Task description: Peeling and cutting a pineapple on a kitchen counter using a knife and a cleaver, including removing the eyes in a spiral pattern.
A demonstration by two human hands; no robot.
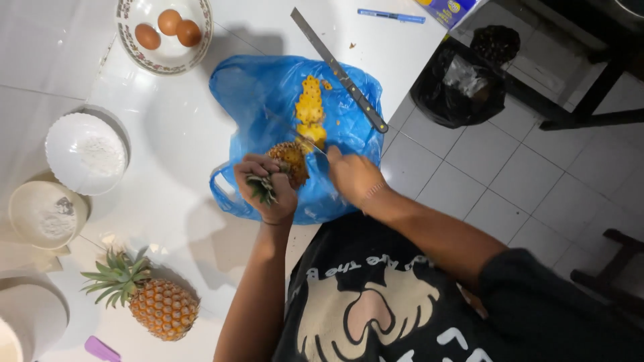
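While my left hand [270,190] grips the leafy crown of a half-peeled pineapple [290,161], my right hand [353,175] is closed on a small knife [295,131] at its flesh. Landmark: blue plastic bag [255,94] on the bench [201,221]. On bag: pineapple, peel strips [310,110], long knife [339,69]. Beyond bag: bowl of eggs [164,33]. Near bag, on my left: whole pineapple [153,300].

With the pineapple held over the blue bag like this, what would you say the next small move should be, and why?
Probably another short slice down the pineapple. The left hand grips its crown over the bag, the right hand holds a knife at its side, rind still covers the near part, and peeled strips already lie on the bag.
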